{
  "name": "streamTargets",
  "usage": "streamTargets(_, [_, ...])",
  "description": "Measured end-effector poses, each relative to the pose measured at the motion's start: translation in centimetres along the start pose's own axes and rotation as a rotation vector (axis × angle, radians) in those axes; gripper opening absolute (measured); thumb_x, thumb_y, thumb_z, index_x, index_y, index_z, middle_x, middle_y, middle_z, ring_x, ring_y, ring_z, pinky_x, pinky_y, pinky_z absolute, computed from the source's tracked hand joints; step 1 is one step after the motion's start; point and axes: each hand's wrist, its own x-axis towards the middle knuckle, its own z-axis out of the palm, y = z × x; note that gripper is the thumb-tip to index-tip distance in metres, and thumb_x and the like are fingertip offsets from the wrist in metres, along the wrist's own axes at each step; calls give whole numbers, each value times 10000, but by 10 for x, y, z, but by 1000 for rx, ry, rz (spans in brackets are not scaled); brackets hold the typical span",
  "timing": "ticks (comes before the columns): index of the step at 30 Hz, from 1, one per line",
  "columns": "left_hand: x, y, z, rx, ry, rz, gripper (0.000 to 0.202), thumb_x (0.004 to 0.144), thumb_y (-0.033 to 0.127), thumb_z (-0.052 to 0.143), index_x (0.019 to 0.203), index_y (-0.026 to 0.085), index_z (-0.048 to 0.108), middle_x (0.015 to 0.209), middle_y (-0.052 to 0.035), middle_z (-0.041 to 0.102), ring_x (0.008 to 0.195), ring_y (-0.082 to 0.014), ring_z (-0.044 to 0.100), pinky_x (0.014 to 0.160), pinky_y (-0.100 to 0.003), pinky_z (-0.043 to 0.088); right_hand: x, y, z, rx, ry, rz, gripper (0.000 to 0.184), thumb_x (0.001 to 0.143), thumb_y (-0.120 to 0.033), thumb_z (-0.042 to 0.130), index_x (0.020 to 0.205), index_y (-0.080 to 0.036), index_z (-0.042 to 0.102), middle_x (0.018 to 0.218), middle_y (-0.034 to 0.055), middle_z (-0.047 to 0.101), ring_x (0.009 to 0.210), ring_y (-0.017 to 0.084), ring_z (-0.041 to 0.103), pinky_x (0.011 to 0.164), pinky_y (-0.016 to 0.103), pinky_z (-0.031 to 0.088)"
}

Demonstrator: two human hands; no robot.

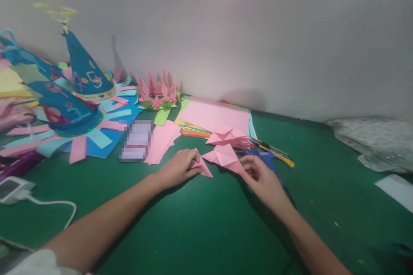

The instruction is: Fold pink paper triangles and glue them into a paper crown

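Note:
My left hand (178, 167) rests on the green table (206, 223) with its fingers curled on a small folded pink paper piece (203, 167). My right hand (260, 176) has its fingers bent and touches the edge of another folded pink paper piece (226, 156). More folded pink pieces (229, 136) lie just behind it. A stack of pink and coloured paper sheets (214, 116) lies further back.
A pink and green paper lotus (157, 92) stands by the white back wall. Blue paper cone hats (84, 71) and coloured strips fill the left. A yellow-handled cutter (274, 151) and a blue tool lie near my right hand. A white device with a cable (13, 189) sits at the left.

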Motion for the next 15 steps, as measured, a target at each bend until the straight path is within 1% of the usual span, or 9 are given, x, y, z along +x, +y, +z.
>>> streamTargets(2, [0, 0, 0, 6, 7, 0, 175, 837, 314, 576, 834, 191, 452, 781, -5, 523, 725, -162, 480, 668, -270, 365, -7, 5, 1, -90, -45, 25, 255, 820, -378, 518, 1024, -226, 504, 755, 18, 629, 643, 172, 583, 578, 294, 467])
streamTargets(5, [-1, 1, 0, 20, 18, 21, 160, 835, 293, 576, 838, 188, 455, 799, -12, 524, 748, -167, 480, 681, -275, 370, -7, 0, 0, -162, -107, -20, 265, 808, -394, 535, 1020, -235, 522, 870, 42, 639, 751, 191, 599, 638, 311, 478])
streamTargets(7, [-1, 2, 0, 36, 23, 33, 160, 833, 279, 580, 832, 183, 452, 804, -17, 525, 756, -170, 477, 693, -283, 374, -3, -5, -1, -153, -137, -43, 335, 773, -401, 586, 1053, -237, 505, 973, 60, 627, 844, 205, 595, 706, 333, 487])
streamTargets(9, [-2, 3, 0, 52, 27, 43, 167, 830, 273, 586, 825, 182, 446, 796, -17, 526, 750, -171, 472, 699, -290, 377, 1, -9, 0, -116, -164, -39, 429, 746, -413, 621, 1105, -233, 470, 1047, 77, 609, 890, 211, 588, 742, 350, 488])
streamTargets(10, [-3, 3, 0, 58, 30, 49, 169, 830, 271, 587, 825, 182, 443, 795, -17, 527, 750, -172, 470, 702, -293, 379, 3, -10, 1, -92, -175, -37, 440, 746, -424, 620, 1109, -230, 463, 1059, 82, 602, 895, 209, 586, 747, 350, 487])
streamTargets(12, [-4, 3, 0, 58, 39, 74, 163, 838, 273, 579, 843, 185, 441, 817, -24, 533, 765, -176, 472, 709, -295, 383, 8, -10, 6, -46, -165, -30, 374, 779, -450, 571, 1059, -220, 476, 1010, 74, 598, 848, 190, 584, 718, 332, 487])
streamTargets(15, [-6, 1, 1, 54, 53, 127, 151, 857, 283, 556, 871, 187, 441, 880, -44, 537, 810, -183, 474, 729, -301, 391, 14, -9, 15, -42, -92, -25, 266, 789, -441, 538, 919, -215, 488, 859, 28, 577, 704, 154, 557, 633, 293, 471])
